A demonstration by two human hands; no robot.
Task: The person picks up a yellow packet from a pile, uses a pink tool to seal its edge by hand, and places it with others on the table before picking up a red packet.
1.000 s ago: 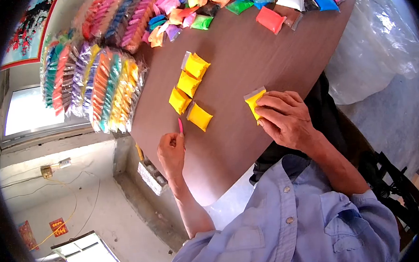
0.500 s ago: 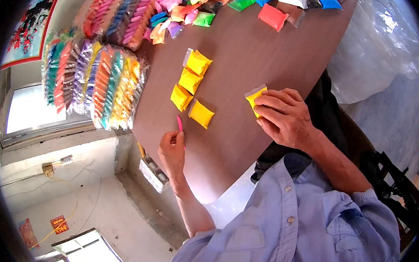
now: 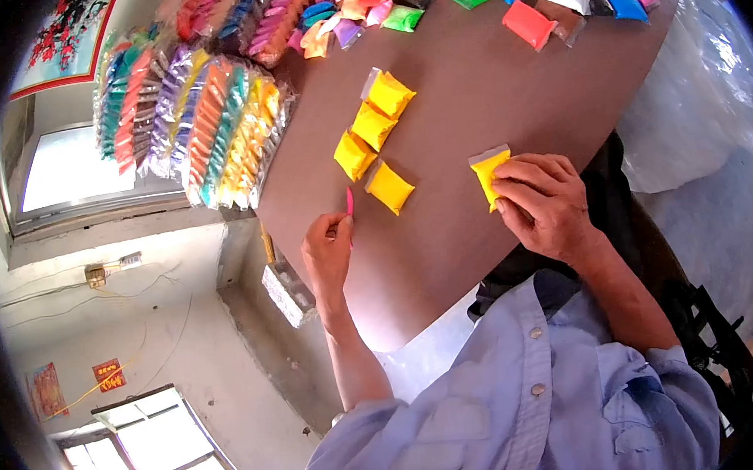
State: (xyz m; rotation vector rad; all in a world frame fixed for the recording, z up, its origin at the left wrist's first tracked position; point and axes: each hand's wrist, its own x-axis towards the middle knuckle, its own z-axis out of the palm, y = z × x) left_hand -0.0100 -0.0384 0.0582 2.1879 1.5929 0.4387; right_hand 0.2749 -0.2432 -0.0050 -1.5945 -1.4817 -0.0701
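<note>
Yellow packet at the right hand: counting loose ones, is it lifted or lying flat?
Lying flat: the right hand covers the yellow packet on the table, its clear end showing.

Count: yellow packets [image 3: 372,126] — five. Four sit clustered at 12 o'clock from the left hand [image 3: 328,253]. The fifth packet [image 3: 485,172] lies apart at 3 o'clock from the cluster, held under the fingers of the right hand [image 3: 547,207]. Pink stick [image 3: 350,204]: one, pinched in the left hand. Hands: two, same person. Table [image 3: 471,83]: one. Loose mixed-colour packets [image 3: 404,18] along the far edge at 12 o'clock: well over twenty, and overlap blocks an exact count. Bundled packs [image 3: 205,116] at 10 o'clock: at least three, edges merge. Clear plastic bag [image 3: 696,95] at 2 o'clock: one. Windows [image 3: 79,167]: two, at 9 and 7 o'clock.
</note>
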